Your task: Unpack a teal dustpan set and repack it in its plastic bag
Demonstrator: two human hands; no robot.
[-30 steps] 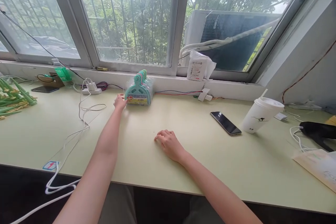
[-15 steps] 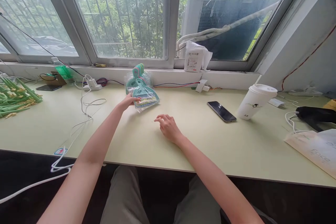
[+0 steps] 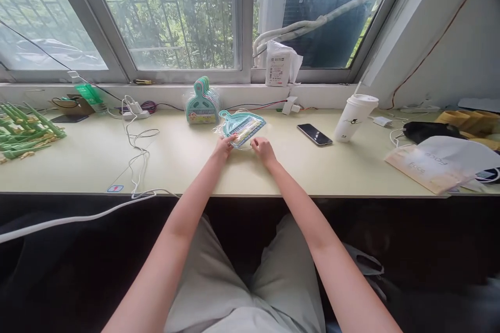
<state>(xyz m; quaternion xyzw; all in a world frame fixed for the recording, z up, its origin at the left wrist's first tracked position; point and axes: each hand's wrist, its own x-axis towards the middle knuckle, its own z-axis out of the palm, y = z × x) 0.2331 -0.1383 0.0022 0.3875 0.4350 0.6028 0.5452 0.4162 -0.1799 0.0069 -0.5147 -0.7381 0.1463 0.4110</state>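
In the head view, a small teal dustpan-and-brush set (image 3: pixel 242 124) in a clear plastic bag tilts above the desk. My left hand (image 3: pixel 225 145) grips its lower left edge. My right hand (image 3: pixel 264 150) is at the lower right edge of the bag with its fingers curled closed; the fingertips seem to pinch the plastic film, but they are partly hidden. Behind, a row of similar bagged dustpan sets (image 3: pixel 202 104) stands upright near the window wall.
A black phone (image 3: pixel 314 134) and a white lidded cup (image 3: pixel 354 118) with a straw stand to the right, beside a paper bag (image 3: pixel 429 164). White cables (image 3: pixel 142 153) and green stalks (image 3: pixel 29 132) lie on the left. The desk edge (image 3: pixel 250 195) runs before my knees.
One bagged dustpan set has come away from the row, toward me and to the right, in my left hand. My right hand has closed at its edge. The view has tilted down.
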